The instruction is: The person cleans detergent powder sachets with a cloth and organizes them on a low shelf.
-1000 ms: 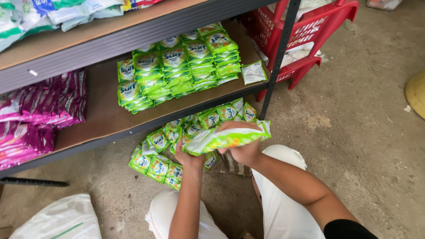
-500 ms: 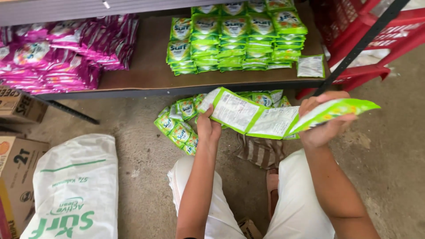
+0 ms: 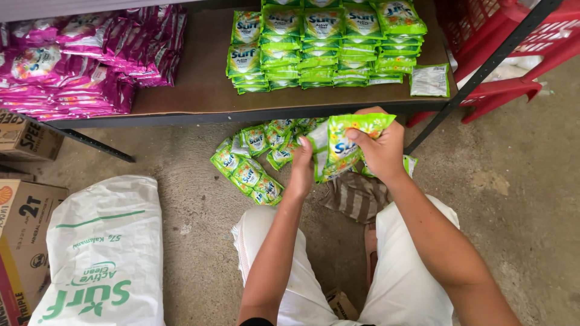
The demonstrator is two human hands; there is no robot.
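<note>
So, both hands on a folded strip of green sachets, held up in front of the shelf

Right hand (image 3: 380, 148) is closed round the top of the sachet strip (image 3: 341, 145), thumb pinching it flat, probably so the joined packs stay stacked; left hand (image 3: 302, 166) has fingers curled on its lower left edge, steadying it; strip sits between the hands, above the loose green sachets (image 3: 251, 163) on the concrete floor (image 3: 531, 199); neat green stacks (image 3: 326, 42) are on the shelf (image 3: 199, 90) just beyond, pink packs (image 3: 84, 60) well to the left.
</note>
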